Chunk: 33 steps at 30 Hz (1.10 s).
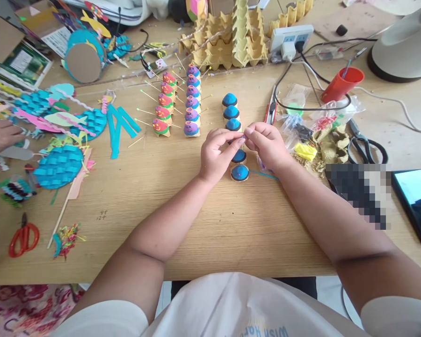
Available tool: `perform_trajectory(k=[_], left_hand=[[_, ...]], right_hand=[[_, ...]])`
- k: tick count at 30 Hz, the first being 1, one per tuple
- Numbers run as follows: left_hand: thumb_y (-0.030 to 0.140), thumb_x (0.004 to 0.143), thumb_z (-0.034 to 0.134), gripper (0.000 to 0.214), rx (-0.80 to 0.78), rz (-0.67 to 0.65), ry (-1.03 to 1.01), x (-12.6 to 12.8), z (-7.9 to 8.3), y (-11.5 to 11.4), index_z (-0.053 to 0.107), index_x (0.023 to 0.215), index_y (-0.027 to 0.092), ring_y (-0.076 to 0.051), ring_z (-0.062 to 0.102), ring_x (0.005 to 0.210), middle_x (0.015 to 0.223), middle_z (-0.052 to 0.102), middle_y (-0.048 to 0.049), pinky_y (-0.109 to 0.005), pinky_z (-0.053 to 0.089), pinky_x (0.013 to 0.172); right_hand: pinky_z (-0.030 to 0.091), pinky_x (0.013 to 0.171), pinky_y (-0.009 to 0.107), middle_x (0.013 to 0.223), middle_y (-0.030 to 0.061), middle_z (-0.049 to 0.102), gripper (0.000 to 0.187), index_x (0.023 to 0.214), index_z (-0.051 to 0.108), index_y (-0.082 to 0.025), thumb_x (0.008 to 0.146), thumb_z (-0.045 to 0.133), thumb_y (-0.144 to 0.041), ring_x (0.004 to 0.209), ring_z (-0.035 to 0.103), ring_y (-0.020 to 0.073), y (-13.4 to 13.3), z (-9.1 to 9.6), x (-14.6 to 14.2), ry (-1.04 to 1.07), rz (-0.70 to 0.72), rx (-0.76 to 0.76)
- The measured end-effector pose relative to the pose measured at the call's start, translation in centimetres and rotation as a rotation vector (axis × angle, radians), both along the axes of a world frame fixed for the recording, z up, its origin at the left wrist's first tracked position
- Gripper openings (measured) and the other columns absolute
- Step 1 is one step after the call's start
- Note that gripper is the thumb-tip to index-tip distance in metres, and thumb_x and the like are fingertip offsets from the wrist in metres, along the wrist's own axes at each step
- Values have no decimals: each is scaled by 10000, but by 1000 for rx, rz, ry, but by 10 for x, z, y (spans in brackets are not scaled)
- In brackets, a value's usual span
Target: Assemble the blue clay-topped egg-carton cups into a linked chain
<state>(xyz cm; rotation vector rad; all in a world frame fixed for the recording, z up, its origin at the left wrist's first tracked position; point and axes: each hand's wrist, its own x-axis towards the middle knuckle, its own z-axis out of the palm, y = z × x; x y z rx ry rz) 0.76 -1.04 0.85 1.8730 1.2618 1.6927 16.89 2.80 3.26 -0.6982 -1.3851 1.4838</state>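
Crowding the wooden table: blue domes, egg cartons, power strip.

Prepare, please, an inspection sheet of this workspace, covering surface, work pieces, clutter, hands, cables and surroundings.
Surface: wooden table, small handwritten marks at front left.
Work pieces: a row of blue domes beneath the hands; to its left, a purple row and a red row, both with pins.
Clutter: carton scraps, yellow lump and black scissors at right; red scissors at left.
Hands: left hand and right hand meet at the fingertips above the row; anything between is too small to identify.
Cables: black and white ones near the power strip.
Surroundings: another person's hand at the left edge.
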Motion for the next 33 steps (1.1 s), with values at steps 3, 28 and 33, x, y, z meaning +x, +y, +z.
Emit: perform_trajectory(k=[3,28,33], left_hand=[[544,997,693,292,20,22,11,0,-1,1,824,998,283,-160,739,937,964,821,-21,-353,583,920],[494,1029,664,253,14,51,27,-2,-2,2,809,1030,287,-152,721,925,958,808,-10,-341,575,935],[460,1014,697,206,26,57,-5,-1,-2,2,809,1003,288,-148,716,884,946,813,-8,-332,575,904]], right_hand=[[272,522,251,523,-58,461,569,651,620,-197,793,829,-707,519,326,78,0,0,0,-20,-2,12],[280,540,255,563,-58,488,456,755,670,-194,836,829,-613,550,358,89,1,0,2,-27,17,14],[306,548,248,588,-59,511,460,777,677,-187,772,887,-596,559,384,84,0,1,1,7,50,-4]])
